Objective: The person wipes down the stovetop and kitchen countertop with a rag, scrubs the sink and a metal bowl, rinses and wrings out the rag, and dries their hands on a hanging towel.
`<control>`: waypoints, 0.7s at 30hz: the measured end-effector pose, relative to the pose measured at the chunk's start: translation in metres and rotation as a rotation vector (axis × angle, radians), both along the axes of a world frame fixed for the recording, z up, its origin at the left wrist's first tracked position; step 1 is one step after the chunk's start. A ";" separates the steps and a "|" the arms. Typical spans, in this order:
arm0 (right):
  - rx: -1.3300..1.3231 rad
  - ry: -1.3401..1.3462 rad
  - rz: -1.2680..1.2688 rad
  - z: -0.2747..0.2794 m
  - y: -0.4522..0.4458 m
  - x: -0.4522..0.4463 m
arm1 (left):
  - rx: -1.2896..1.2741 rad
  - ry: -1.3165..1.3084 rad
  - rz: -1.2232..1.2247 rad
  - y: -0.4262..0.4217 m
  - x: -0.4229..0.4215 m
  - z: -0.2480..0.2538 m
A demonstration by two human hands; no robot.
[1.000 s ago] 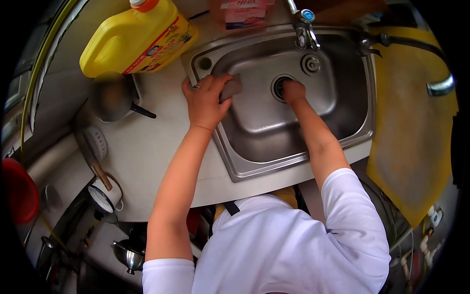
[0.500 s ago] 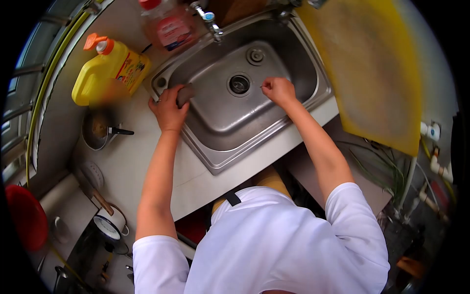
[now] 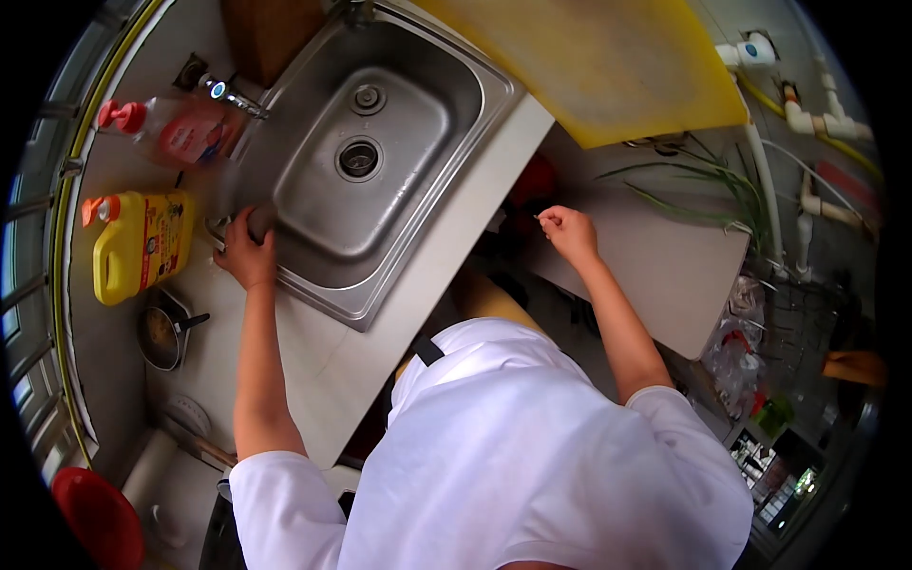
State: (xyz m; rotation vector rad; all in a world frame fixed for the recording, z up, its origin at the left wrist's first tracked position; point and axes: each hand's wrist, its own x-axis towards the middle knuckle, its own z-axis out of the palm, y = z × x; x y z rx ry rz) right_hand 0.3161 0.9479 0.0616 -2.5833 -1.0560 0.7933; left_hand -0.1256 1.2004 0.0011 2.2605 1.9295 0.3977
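My left hand (image 3: pixel 247 260) is at the near left corner of the steel sink (image 3: pixel 353 306), its fingers curled round a small grey-brown rounded object (image 3: pixel 260 222). That object is blurred and its kind does not show. Beyond the counter's front edge, my right hand (image 3: pixel 572 234) is raised with thumb and fingers pinched together. A tiny light bit seems to stick out at the fingertips, too small to name. In the sink's basin are a drain (image 3: pixel 359 160) and a round metal fitting (image 3: pixel 368 99).
A yellow jug (image 3: pixel 142 245), a pink soap bottle (image 3: pixel 190 135) and a tap (image 3: pixel 233 95) line the wall on the left. A small pan (image 3: pixel 160 332) stands on the counter (image 3: pixel 318 366). Right of me are a yellow-edged board (image 3: pixel 608 66), a low table (image 3: pixel 655 256) and green onions (image 3: pixel 712 180).
My view has turned to the right. My right hand has moved from over the sink to beyond the counter's front edge. My left hand stays by the sink's left rim with the grey-brown object.
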 end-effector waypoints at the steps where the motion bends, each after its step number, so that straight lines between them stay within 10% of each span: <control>1: -0.013 -0.011 -0.012 -0.007 -0.010 0.003 | -0.023 0.015 -0.003 0.000 0.000 0.000; 11: -0.161 -0.101 -0.070 -0.034 -0.034 0.015 | 0.003 0.045 -0.013 0.001 -0.002 -0.005; 18: 0.641 0.106 0.155 0.014 0.074 -0.059 | -0.012 0.055 0.047 0.001 -0.001 -0.001; 21: 0.595 0.279 0.433 0.013 0.143 -0.106 | 0.008 -0.022 0.012 0.002 -0.001 0.001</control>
